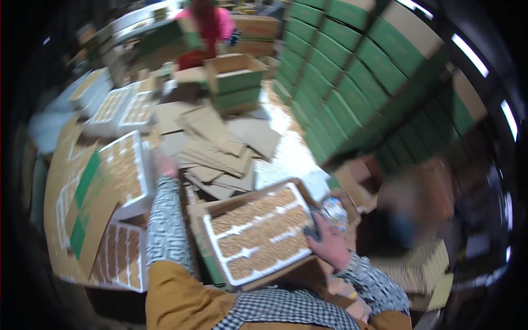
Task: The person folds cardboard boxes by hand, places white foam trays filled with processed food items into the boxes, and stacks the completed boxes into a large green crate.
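Observation:
Before me, a white foam tray point(247, 251) sits inside an open green-and-brown carton point(210, 264). Tan, finely textured contents point(264, 214) fill its rows between white ridges. My right hand point(330, 241) is at the tray's right edge, thumb and forefinger apart, with dark coverings on the fingertips. My left hand point(166, 165) reaches forward beside the right side of another filled foam tray point(144, 181). That hand is blurred, and whether its fingers grip the tray is hidden.
Loose cardboard sheets point(214, 140) lie ahead. Stacked green cartons point(330, 78) line the right. At left are a carton flap with green tape point(88, 206) and more foam trays point(107, 105). A person in pink and red point(206, 29) stands behind an open carton point(235, 76); another person point(408, 210) is blurred at right.

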